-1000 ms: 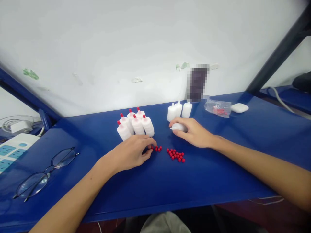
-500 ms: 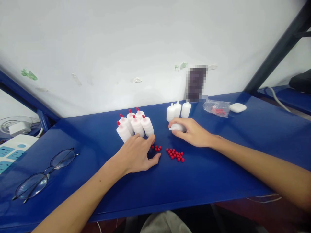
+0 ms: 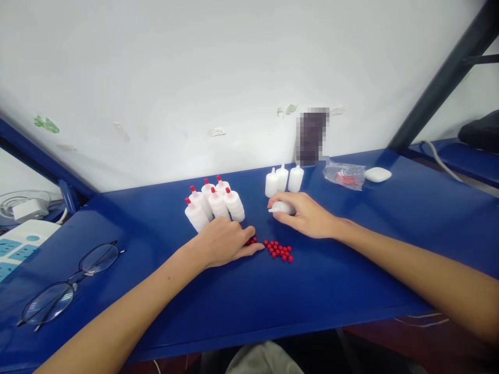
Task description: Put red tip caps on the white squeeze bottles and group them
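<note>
My right hand (image 3: 306,214) is closed around a white squeeze bottle (image 3: 284,208) with a bare nozzle pointing left. My left hand (image 3: 226,241) reaches over a small cluster of red caps (image 3: 252,240), its thumb and index finger apart with caps showing between them; the other fingers are partly hidden. Just right of the thumb lies a larger group of red caps (image 3: 278,251). Behind my left hand stand several white bottles with red caps (image 3: 218,203). Beyond my right hand are three uncapped white bottles (image 3: 272,184).
Eyeglasses (image 3: 72,284) lie on the left of the blue table (image 3: 249,306), near a power strip (image 3: 23,241). At the back right are a clear plastic bag with red pieces (image 3: 345,176), a white rounded object (image 3: 378,174) and a blurred-out dark object (image 3: 312,136) against the wall.
My left hand has shifted slightly right, its thumb and index finger closer around the small cap cluster. My right hand still holds the bottle. The whole view has shifted slightly.
</note>
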A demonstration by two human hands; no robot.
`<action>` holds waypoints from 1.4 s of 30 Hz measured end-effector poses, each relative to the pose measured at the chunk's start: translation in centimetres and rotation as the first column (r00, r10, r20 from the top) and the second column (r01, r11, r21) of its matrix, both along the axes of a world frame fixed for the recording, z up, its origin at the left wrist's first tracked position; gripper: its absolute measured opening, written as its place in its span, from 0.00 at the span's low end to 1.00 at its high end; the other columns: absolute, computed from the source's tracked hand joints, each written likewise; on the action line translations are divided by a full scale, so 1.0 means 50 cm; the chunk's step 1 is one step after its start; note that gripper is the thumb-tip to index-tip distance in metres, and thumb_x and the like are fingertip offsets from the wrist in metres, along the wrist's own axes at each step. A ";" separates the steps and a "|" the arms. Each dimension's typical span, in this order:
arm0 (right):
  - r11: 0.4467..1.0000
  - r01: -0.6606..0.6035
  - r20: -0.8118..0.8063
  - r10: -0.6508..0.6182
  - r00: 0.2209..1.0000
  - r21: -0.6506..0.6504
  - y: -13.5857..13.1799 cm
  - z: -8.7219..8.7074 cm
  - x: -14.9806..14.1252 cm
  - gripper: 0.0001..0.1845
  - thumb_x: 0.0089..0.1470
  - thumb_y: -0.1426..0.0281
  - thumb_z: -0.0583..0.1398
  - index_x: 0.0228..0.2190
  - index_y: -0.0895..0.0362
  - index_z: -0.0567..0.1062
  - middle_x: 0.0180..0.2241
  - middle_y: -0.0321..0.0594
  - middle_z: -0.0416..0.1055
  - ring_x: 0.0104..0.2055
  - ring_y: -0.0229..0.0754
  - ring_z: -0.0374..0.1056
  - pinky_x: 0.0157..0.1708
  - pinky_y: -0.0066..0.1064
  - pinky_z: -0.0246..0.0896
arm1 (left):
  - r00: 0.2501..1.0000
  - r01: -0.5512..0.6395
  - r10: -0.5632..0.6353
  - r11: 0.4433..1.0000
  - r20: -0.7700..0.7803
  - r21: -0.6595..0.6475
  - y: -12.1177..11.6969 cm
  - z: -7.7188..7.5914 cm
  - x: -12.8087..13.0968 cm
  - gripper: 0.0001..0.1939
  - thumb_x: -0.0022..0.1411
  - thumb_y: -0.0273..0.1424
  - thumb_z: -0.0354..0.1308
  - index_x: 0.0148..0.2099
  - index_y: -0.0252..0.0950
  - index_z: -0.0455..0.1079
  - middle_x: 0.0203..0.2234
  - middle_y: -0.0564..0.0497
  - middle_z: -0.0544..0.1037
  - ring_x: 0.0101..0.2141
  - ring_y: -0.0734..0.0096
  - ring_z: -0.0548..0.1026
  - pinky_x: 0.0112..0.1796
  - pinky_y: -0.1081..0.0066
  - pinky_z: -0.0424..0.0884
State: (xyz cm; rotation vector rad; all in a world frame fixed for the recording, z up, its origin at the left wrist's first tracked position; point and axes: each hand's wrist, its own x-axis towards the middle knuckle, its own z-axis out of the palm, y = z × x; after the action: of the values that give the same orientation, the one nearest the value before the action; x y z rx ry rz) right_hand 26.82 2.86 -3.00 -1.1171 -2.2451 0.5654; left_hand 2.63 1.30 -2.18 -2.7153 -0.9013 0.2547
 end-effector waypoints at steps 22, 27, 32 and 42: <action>0.997 -0.060 0.046 0.057 0.997 0.049 -0.007 0.003 -0.004 0.09 0.56 0.68 0.57 0.39 0.56 0.74 0.38 0.38 0.76 0.35 0.41 0.70 0.36 0.32 0.60 | 0.969 0.152 -0.177 0.977 0.171 0.148 -0.008 -0.017 -0.005 0.25 0.73 0.41 0.44 0.27 0.34 0.69 0.18 0.52 0.74 0.20 0.69 0.74 0.22 0.70 0.53; 0.997 -0.065 0.055 0.062 0.997 0.050 -0.007 0.000 -0.003 0.11 0.57 0.68 0.57 0.41 0.55 0.73 0.39 0.39 0.76 0.36 0.42 0.70 0.37 0.32 0.61 | 0.965 0.123 -0.151 0.983 0.213 0.138 -0.011 -0.020 -0.007 0.24 0.73 0.38 0.43 0.28 0.33 0.70 0.20 0.50 0.76 0.21 0.70 0.74 0.24 0.71 0.56; 0.988 -0.129 0.065 0.124 0.990 0.082 -0.009 -0.003 -0.002 0.14 0.61 0.65 0.54 0.46 0.54 0.72 0.46 0.42 0.74 0.44 0.46 0.70 0.43 0.37 0.61 | 0.961 0.054 -0.063 0.998 0.269 0.040 -0.011 -0.018 -0.012 0.24 0.73 0.38 0.43 0.29 0.33 0.70 0.21 0.50 0.77 0.22 0.70 0.74 0.24 0.72 0.56; 0.968 -0.242 0.202 0.224 0.953 0.069 -0.034 0.018 -0.036 0.12 0.65 0.62 0.50 0.40 0.54 0.70 0.35 0.39 0.69 0.38 0.44 0.63 0.42 0.38 0.55 | 0.871 0.111 -0.181 0.978 0.456 0.176 -0.009 -0.012 -0.010 0.25 0.73 0.37 0.42 0.24 0.35 0.64 0.15 0.54 0.69 0.17 0.78 0.65 0.22 0.72 0.55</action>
State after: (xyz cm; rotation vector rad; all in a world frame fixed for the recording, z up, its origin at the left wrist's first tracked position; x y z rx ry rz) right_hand 25.01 1.15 -2.10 -0.8989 -2.5656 0.4555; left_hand 2.11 0.85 -2.80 -2.7301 -0.7787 -0.5073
